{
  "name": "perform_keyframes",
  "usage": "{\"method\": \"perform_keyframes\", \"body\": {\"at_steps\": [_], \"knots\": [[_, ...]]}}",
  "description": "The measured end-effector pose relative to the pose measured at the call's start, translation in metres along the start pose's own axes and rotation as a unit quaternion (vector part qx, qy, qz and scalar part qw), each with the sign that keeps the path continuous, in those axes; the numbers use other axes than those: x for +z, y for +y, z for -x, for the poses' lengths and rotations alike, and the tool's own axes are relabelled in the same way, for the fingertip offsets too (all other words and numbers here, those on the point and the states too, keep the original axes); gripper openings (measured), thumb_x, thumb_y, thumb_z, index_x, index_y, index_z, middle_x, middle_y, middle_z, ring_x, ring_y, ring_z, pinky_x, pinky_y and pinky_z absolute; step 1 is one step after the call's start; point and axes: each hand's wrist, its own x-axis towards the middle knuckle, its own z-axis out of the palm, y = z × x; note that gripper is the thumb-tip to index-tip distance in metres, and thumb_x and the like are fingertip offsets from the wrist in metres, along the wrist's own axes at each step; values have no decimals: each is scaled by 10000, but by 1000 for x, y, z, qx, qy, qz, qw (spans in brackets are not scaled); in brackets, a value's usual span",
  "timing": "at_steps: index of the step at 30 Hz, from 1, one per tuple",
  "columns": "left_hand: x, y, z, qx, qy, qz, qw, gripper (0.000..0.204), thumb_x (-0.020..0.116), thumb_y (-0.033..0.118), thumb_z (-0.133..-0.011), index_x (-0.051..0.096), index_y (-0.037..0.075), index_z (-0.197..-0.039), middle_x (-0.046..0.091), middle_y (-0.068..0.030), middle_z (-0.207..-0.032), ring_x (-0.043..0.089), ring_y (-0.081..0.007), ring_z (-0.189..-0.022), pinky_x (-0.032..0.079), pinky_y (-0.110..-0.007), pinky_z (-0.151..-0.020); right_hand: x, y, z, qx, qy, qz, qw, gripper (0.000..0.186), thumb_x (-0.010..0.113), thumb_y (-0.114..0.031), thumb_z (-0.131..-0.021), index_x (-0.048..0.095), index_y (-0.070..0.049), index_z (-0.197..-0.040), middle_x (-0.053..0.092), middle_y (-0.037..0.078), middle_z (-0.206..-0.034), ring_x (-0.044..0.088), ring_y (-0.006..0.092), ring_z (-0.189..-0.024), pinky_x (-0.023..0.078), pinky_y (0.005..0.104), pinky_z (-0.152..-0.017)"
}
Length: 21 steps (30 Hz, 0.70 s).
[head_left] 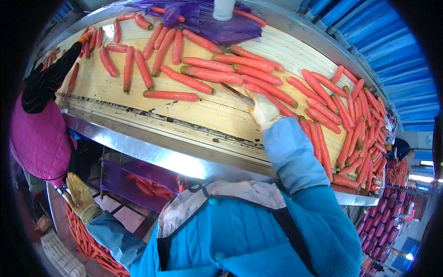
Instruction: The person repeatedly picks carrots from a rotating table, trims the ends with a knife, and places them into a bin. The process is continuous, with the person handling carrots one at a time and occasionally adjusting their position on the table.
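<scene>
My right hand [265, 111], in a pale glove, is closed around a slim knife [237, 93] over the pale tabletop [221, 120]. The dark blade points away and to the left, its tip next to a carrot [211, 74]. More washed carrots [272, 90] lie just beyond and to the right of this hand. Low on the left, off the table, my left hand [80, 196] wears a yellowish glove. Its fingers are stretched out and nothing shows in them. Below it is a large heap of carrots [85, 237].
Carrots pile up at the table's right end [364, 138]. Purple plastic film [194, 27] lies along the far side. A metal rim [175, 157] runs along the near edge. At left, a person in a purple vest [39, 138] reaches over the table. Purple-lined crate [138, 182] underneath holds carrots.
</scene>
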Motion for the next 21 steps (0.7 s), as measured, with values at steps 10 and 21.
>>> {"method": "perform_keyframes", "body": {"at_steps": [10, 21], "knots": [[147, -210, -86, -7, -178, -492, 852, 596, 715, 152, -961, 462, -13, -1475, 493, -161, -1483, 469, -237, -1370, 350, -350, -1161, -43, -38, 67, 20, -238, -105, 965, 435, 584, -196, -935, 594, -55, -1346, 644, 226, -1270, 596, 403, -1186, 486, 444, -1010], [125, -412, -179, -89, -211, -483, 845, 488, 833, 183, -850, 586, 17, -1237, 646, -45, -930, 611, -138, -744, 501, -282, -596, -22, -68, 41, 90, -264, -204, 938, 460, 613, -245, -1001, 547, -55, -1415, 696, 114, -1166, 669, 163, -906, 550, 304, -800]]}}
